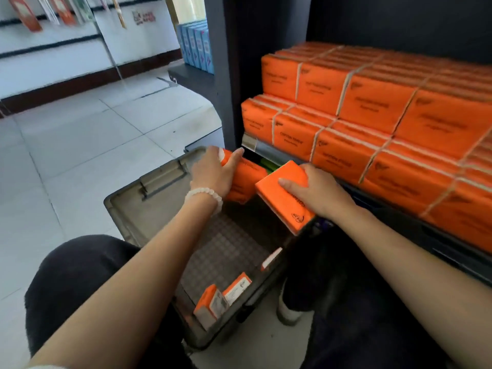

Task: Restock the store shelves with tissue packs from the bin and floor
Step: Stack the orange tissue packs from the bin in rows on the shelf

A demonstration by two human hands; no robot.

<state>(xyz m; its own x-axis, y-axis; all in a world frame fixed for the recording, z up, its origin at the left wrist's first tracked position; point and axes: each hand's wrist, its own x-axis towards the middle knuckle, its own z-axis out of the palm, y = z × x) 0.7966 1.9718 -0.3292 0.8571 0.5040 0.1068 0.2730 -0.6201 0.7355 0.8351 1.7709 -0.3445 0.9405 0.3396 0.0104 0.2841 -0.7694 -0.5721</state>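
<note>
Here, both hands are full. The left hand [213,174] is wrapped over the end of 1 orange pack [245,179], fingers curled across its top, and the right hand [316,190] clamps a 2nd pack [282,198] with the thumb lying flat on its broad face. Both packs hang above the far end of the grey bin [149,198], just below the front lip of the shelf [269,151], which already carries 2 tiers of the same orange packs [372,107]. A few small packs [221,299] lie at the near end of the bin.

The likely trouble is the 2 packs fouling each other. They meet, or nearly meet, at the middle, so lifting both at once could knock 1 loose from a hand that only grips it by an end. The shelf also looks close to full at the front, and pushing a new pack in hard could shove a stacked bundle out of line or tip the upper tier. The shelf lip sits right above the left pack and could catch it on the way up.

The left pack's long axis runs from the left hand down toward the right, roughly level. The right pack is tilted, its broad face turned up and to the left, its long axis running from the shelf down toward the person, near corner lowest.
</note>
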